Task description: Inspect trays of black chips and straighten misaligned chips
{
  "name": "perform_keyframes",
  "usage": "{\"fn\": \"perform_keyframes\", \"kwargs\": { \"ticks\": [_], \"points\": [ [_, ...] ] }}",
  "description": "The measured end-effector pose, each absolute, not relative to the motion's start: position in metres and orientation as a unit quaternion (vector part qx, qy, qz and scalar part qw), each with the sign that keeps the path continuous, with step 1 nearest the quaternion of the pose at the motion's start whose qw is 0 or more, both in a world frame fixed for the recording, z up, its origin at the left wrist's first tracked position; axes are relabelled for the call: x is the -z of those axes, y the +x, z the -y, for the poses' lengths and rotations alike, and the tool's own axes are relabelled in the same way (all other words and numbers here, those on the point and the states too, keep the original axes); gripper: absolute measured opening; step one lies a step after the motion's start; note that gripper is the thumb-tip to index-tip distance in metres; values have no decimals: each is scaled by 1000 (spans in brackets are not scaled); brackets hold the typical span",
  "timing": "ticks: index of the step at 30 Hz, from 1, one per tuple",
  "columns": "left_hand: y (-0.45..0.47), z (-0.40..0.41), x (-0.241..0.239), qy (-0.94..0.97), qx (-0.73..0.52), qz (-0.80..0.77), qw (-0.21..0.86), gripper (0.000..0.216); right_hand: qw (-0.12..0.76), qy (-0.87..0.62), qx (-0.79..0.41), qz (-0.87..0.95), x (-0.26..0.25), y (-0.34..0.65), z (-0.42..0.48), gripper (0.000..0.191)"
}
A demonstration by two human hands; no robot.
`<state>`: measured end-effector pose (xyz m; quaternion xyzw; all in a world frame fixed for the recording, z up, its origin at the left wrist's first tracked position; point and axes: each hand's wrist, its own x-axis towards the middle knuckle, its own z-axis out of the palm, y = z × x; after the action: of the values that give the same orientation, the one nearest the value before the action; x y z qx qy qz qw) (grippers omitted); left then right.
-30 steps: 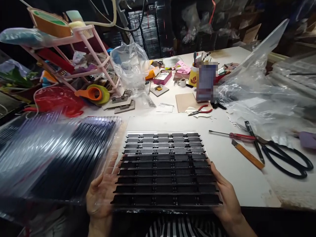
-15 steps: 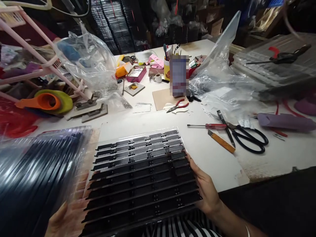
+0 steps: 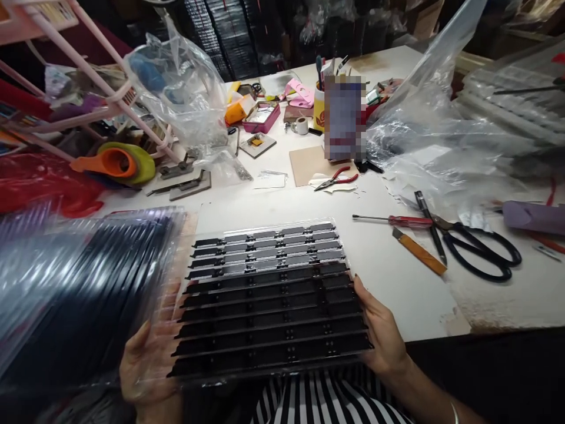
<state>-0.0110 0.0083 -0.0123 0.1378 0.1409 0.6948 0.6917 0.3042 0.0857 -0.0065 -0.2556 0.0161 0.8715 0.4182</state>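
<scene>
A clear plastic tray (image 3: 270, 299) filled with several long black comb-toothed strips lies at the near edge of the white table (image 3: 397, 282). My right hand (image 3: 383, 335) grips the tray's right edge, fingers curled along it. My left hand (image 3: 148, 365) holds its left edge from underneath, seen partly through the plastic. Just left of the tray, a stack of similar trays (image 3: 75, 294) with black strips leans up, blurred, close to my left hand.
Right of the tray lie a red-handled screwdriver (image 3: 397, 221), a wooden-handled knife (image 3: 419, 252) and black scissors (image 3: 477, 250). Red pliers (image 3: 338, 179), a blurred phone (image 3: 344, 118), crumpled clear plastic bags (image 3: 441, 147), a pink rack (image 3: 79, 88) and clutter fill the far table.
The view has swung back left and the tray of strips sits more level; both hands keep hold of its edges.
</scene>
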Motion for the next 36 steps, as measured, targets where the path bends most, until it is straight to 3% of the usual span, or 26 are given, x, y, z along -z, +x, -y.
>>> {"fn": "perform_keyframes", "kwargs": {
  "ticks": [15,23,31,36],
  "points": [
    [-3,-9,7,100,-726,-309,607,63,416,-323,-850,-11,7,307,-83,21],
    [-3,-8,7,75,-716,-329,611,61,406,-330,-852,19,8,308,-85,18],
    [2,-9,6,70,-720,-321,611,59,443,-336,-831,2,8,309,-84,41],
    [1,-9,8,79,-716,-295,628,60,480,-331,-812,0,7,307,-82,40]
  ]
}}
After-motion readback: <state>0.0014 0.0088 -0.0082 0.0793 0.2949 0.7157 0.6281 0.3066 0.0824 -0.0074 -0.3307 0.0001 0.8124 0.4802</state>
